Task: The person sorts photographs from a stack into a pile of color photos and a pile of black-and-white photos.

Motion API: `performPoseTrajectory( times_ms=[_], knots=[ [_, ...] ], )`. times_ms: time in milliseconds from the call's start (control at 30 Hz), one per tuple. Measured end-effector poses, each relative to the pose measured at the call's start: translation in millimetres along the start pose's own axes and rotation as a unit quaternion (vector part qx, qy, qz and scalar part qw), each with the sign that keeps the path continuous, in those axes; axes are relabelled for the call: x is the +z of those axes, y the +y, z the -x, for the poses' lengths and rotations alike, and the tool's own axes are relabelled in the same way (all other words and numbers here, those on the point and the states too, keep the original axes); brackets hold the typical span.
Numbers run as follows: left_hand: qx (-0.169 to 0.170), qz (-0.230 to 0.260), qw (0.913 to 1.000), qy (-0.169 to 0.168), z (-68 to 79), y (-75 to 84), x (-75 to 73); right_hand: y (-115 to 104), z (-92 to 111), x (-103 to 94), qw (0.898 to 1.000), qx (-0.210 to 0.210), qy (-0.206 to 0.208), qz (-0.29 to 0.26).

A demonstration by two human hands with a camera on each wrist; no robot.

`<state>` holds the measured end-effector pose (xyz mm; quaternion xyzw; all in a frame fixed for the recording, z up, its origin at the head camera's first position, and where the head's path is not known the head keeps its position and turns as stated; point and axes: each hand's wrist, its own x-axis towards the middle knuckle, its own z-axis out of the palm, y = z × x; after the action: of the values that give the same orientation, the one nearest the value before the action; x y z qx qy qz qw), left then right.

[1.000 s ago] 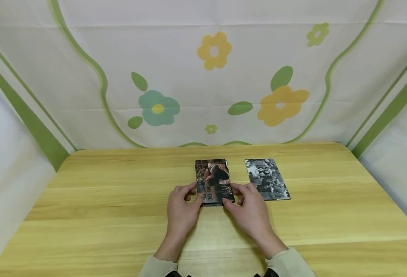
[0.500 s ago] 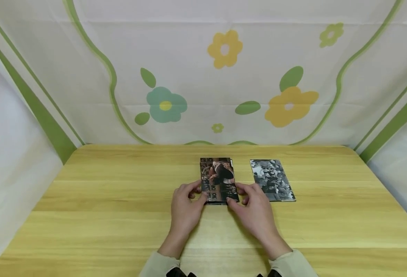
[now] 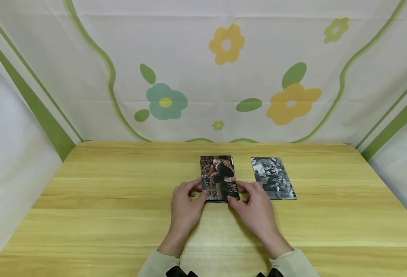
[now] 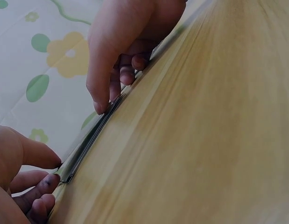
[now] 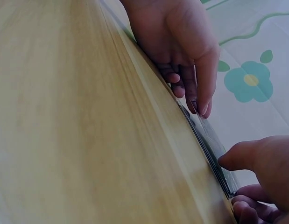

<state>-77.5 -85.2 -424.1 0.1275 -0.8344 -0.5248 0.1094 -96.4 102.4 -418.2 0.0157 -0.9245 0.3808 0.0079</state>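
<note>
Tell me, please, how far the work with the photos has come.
Done, it seems: one black-and-white photo lies alone on the table, right of the stack. In hand: the left hand and right hand touch the near corners of the stack of photos, which lies flat. Left: the stack has several photos, by its edge in the wrist views.

Left hand (image 3: 184, 206) at 7 o'clock, right hand (image 3: 255, 209) at 5 o'clock; both forearms converge forward, fingers curled, thumb tips pinching inward in a light grip.
</note>
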Motion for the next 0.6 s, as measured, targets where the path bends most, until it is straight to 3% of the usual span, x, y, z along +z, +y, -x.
performPoseTrajectory(
  times_ms=[600],
  knots=[
    [-0.013,0.001,0.9999,-0.010,-3.8,1.6,-0.4,3.3,-2.3,0.6,1.000,0.000,-0.006,0.003]
  ],
)
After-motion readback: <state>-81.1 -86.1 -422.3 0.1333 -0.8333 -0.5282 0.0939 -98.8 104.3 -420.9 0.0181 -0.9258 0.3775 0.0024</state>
